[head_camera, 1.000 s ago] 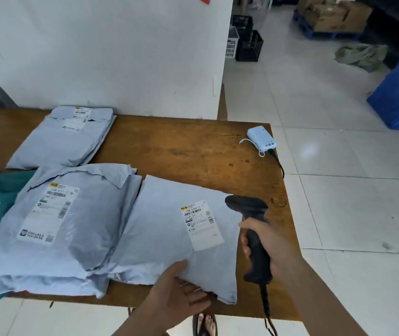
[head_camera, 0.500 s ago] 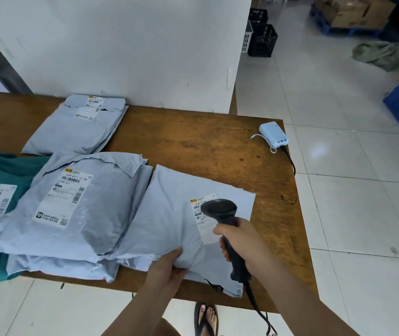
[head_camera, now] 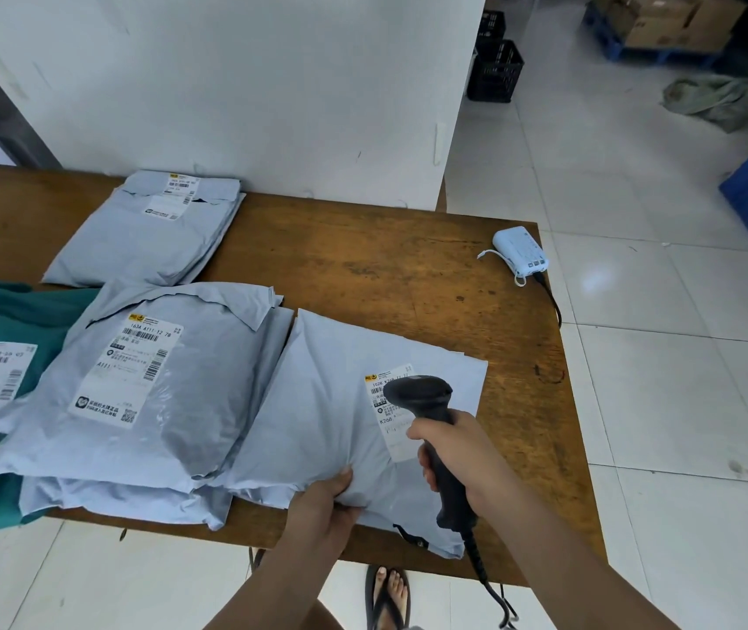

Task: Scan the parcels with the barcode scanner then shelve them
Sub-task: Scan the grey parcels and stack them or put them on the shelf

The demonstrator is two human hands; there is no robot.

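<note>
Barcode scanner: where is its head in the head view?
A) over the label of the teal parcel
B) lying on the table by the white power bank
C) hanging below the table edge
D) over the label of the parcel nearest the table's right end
D: the right hand grips the barcode scanner with its head over the label of the parcel, whose near edge the left hand grips.

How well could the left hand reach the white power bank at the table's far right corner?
Probably not easily: the left hand grips the near parcel, and the right hand holding the scanner lies across its way to the power bank.
</note>
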